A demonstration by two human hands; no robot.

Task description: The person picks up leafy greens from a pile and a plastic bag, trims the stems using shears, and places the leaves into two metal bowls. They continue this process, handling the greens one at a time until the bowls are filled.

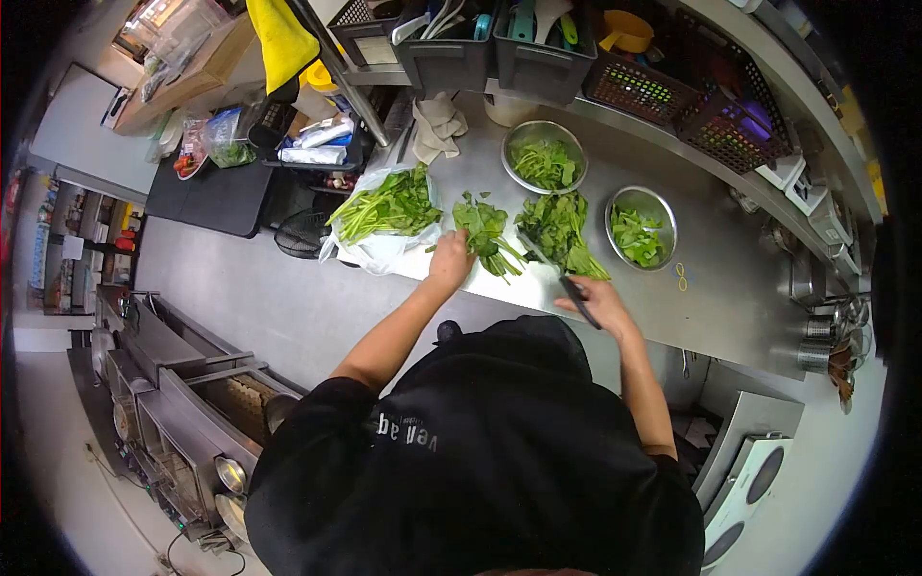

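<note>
My right hand (pixel 605 307) is wrapped round the black handle of a knife (pixel 580 300), whose blade points up and left over a pile of cut leafy greens (pixel 557 230). With bent fingers, my left hand (pixel 451 259) grips the edge of a smaller bunch of leafy greens (pixel 483 230) on a white cutting board (pixel 485 285). To its left, more long-stemmed greens (pixel 389 209) lie on a white plastic bag (pixel 370 257). One steel bowl (pixel 582 154) behind the pile holds cut stems and leaves. Another steel bowl (pixel 673 219) at the right holds leaves.
A crumpled cloth (pixel 439 130) lies at the back of the steel counter (pixel 735 293). Yellow rubber bands (pixel 682 276) are right of the board. Above the counter, a shelf carries utensil bins (pixel 543 67) and a brown basket (pixel 639 93). A fan (pixel 300 233) stands at the left.
</note>
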